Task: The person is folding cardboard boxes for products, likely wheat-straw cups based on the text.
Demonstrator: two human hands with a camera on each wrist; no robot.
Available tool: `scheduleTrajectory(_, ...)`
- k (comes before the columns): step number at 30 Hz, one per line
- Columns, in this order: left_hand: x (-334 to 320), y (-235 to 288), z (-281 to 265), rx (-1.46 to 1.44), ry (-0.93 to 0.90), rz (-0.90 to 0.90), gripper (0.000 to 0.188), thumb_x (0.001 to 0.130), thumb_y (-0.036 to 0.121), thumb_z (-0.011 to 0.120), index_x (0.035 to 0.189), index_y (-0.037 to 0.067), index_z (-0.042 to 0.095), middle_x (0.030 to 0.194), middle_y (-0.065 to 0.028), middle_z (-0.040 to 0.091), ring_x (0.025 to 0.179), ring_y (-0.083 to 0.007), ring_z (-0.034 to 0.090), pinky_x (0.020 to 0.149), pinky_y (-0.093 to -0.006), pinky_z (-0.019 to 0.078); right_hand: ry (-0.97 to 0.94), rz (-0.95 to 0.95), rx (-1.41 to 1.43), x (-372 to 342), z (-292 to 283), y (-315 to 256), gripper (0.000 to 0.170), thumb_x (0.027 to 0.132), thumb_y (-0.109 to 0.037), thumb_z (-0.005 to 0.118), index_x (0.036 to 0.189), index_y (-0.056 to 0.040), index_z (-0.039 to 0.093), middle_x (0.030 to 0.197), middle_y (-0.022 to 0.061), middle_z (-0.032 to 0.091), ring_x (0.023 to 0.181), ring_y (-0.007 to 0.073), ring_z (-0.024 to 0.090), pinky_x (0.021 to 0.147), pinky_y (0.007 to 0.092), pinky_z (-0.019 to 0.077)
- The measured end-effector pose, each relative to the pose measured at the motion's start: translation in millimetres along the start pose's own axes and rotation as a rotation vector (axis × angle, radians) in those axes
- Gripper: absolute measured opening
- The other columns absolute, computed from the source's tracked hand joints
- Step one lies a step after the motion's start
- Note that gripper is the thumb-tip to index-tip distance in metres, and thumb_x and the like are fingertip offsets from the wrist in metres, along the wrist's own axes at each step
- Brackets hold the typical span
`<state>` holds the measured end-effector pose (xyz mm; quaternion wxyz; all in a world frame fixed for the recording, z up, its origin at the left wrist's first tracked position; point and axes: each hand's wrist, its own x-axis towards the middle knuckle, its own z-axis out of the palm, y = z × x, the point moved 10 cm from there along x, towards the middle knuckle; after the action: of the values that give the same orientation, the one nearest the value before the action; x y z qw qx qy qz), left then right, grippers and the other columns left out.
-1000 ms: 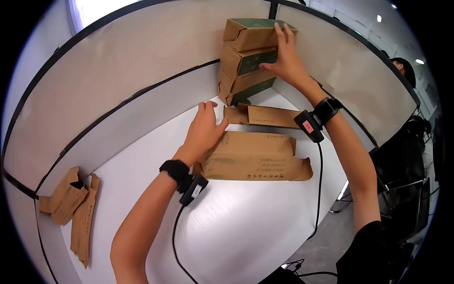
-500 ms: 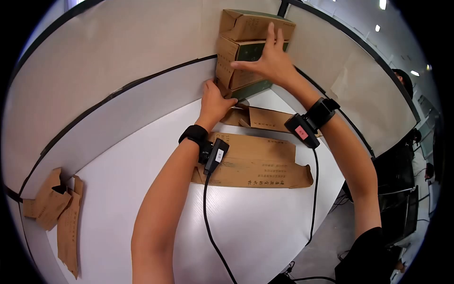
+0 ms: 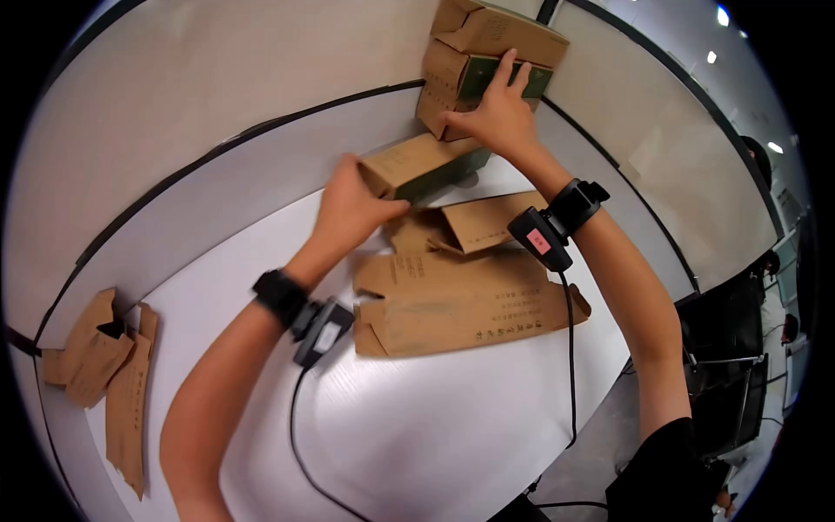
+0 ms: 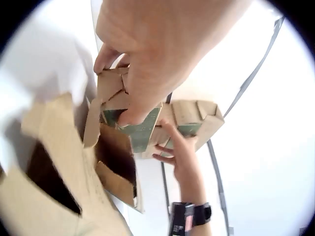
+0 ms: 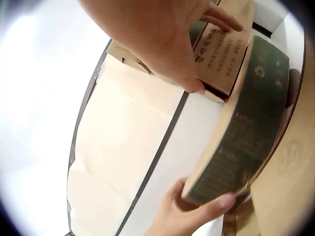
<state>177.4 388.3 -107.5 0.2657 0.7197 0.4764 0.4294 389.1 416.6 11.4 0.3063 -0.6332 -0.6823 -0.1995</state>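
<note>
My left hand (image 3: 345, 204) grips the near end of a brown and green cardboard box (image 3: 426, 165), thumb on the green side. This box juts from beneath the stack at an angle, low over the table. My right hand (image 3: 500, 117) presses the stacked cardboard box (image 3: 446, 78) above it. Its fingers lie spread on the front and its thumb rests at the left edge. Another brown box (image 3: 513, 33) sits on top. In the right wrist view, the green side (image 5: 246, 123) of the lower box runs between both hands.
An open-ended carton (image 3: 478, 224) and a flattened carton (image 3: 461, 304) lie on the white table (image 3: 417, 426) in front of the stack. Crumpled cardboard pieces (image 3: 96, 348) lie at far left. Partition walls (image 3: 261, 174) enclose the back, and cables trail from both wrists.
My left hand has moved down and left, drawing the lowest box out from under the stack. The right hand has moved left and down onto the stacked box's edge. The open-ended carton has turned.
</note>
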Motion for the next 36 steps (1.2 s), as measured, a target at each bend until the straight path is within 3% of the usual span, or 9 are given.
scheduleTrajectory(2, -29.6, -1.8, -38.4, -0.069, -0.059, -0.129, 0.070, 0.065, 0.028, 0.086, 0.110, -0.011, 0.051, 0.104, -0.0224, 0.062, 0.092, -0.0309, 0.064, 0.082, -0.0384, 0.0509, 0.011, 0.000, 0.014, -1.0, 0.8, 0.1, 0.137, 0.060, -0.049, 0.085, 0.149, 0.0098, -0.002, 0.142, 0.0522, 0.008, 0.085, 0.0509, 0.066, 0.072, 0.0428, 0.0574)
scheduleTrajectory(4, -59.9, -3.8, -74.4, -0.151, -0.078, -0.257, 0.072, 0.068, 0.031, 0.086, 0.115, -0.012, 0.051, 0.105, -0.0192, 0.062, 0.092, -0.0228, 0.064, 0.080, -0.0361, 0.0515, -0.016, 0.024, 0.014, -4.8, 1.9, 1.2, 0.136, 0.061, -0.048, 0.084, 0.148, 0.0108, -0.001, 0.141, 0.0528, 0.007, 0.085, 0.0508, 0.066, 0.072, 0.0425, 0.0573)
scheduleTrajectory(6, -85.1, -7.0, -103.9, -0.128, -0.127, -0.342, 0.056, 0.077, 0.029, 0.080, 0.114, -0.004, 0.054, 0.108, -0.0134, 0.061, 0.091, -0.0176, 0.062, 0.083, -0.0281, 0.0485, -0.087, 0.057, 0.004, -8.2, 4.1, -0.8, 0.134, 0.062, -0.047, 0.084, 0.148, 0.0118, -0.001, 0.141, 0.0534, 0.006, 0.086, 0.0507, 0.066, 0.071, 0.0423, 0.0572)
scheduleTrajectory(12, -152.7, 2.2, -139.2, -0.489, 0.029, -0.495, 0.048, 0.088, 0.031, 0.068, 0.116, -0.007, 0.055, 0.114, -0.0127, 0.060, 0.094, -0.0178, 0.063, 0.089, -0.0330, 0.0505, -0.049, 0.065, 0.060, -18.1, 20.7, 16.6, 0.135, 0.062, -0.043, 0.085, 0.147, 0.0131, -0.005, 0.142, 0.0528, 0.001, 0.086, 0.0505, 0.066, 0.074, 0.0398, 0.0572)
scheduleTrajectory(17, -186.3, 0.1, -137.5, -0.622, -0.002, -0.488, 0.047, 0.094, 0.034, 0.057, 0.121, -0.005, 0.056, 0.111, -0.0178, 0.065, 0.102, -0.0228, 0.066, 0.093, -0.0342, 0.0513, 0.051, -0.062, 0.070, -16.3, 43.5, 35.0, 0.137, 0.063, -0.049, 0.085, 0.144, 0.0185, -0.002, 0.142, 0.0520, 0.001, 0.105, 0.0535, 0.059, 0.083, 0.0409, 0.0553)
scheduleTrajectory(20, -200.0, -8.1, -133.1, -0.686, 0.001, -0.498, 0.049, 0.094, 0.035, 0.056, 0.126, -0.002, 0.054, 0.117, -0.0150, 0.064, 0.106, -0.0206, 0.064, 0.094, -0.0357, 0.0501, -0.031, 0.090, 0.154, -21.6, 22.0, 33.8, 0.142, 0.060, -0.060, 0.083, 0.144, 0.0179, -0.001, 0.147, 0.0461, 0.001, 0.122, 0.0531, 0.048, 0.096, 0.0440, 0.0491)
scheduleTrajectory(26, -224.8, -17.5, -123.5, -0.745, 0.032, -0.503, 0.056, 0.093, 0.039, 0.057, 0.132, -0.001, 0.049, 0.127, -0.0143, 0.058, 0.115, -0.0234, 0.058, 0.104, -0.0392, 0.0439, 0.137, 0.139, 0.209, -4.7, -32.0, 37.1, 0.141, 0.061, -0.074, 0.075, 0.149, 0.0074, 0.001, 0.148, 0.0419, 0.009, 0.119, 0.0568, 0.049, 0.097, 0.0492, 0.0480)
scheduleTrajectory(31, -225.9, -25.0, -125.9, -0.736, -0.015, -0.415, 0.060, 0.093, 0.042, 0.057, 0.132, -0.003, 0.048, 0.129, -0.0166, 0.056, 0.119, -0.0240, 0.056, 0.105, -0.0402, 0.0430, 0.195, 0.029, 0.180, 6.3, -58.3, 18.2, 0.113, 0.069, -0.070, 0.071, 0.148, -0.0037, 0.027, 0.145, 0.0391, 0.019, 0.120, 0.0567, 0.047, 0.098, 0.0535, 0.0452)
scheduleTrajectory(36, -226.6, -23.1, -124.1, -0.726, -0.019, -0.420, 0.062, 0.092, 0.038, 0.059, 0.133, -0.005, 0.043, 0.129, -0.0193, 0.055, 0.123, -0.0251, 0.053, 0.106, -0.0416, 0.0421, 0.123, -0.020, 0.164, -3.6, -23.7, 15.9, 0.100, 0.076, -0.065, 0.068, 0.140, 0.0056, 0.038, 0.143, 0.0359, 0.026, 0.129, 0.0519, 0.038, 0.102, 0.0510, 0.0412)
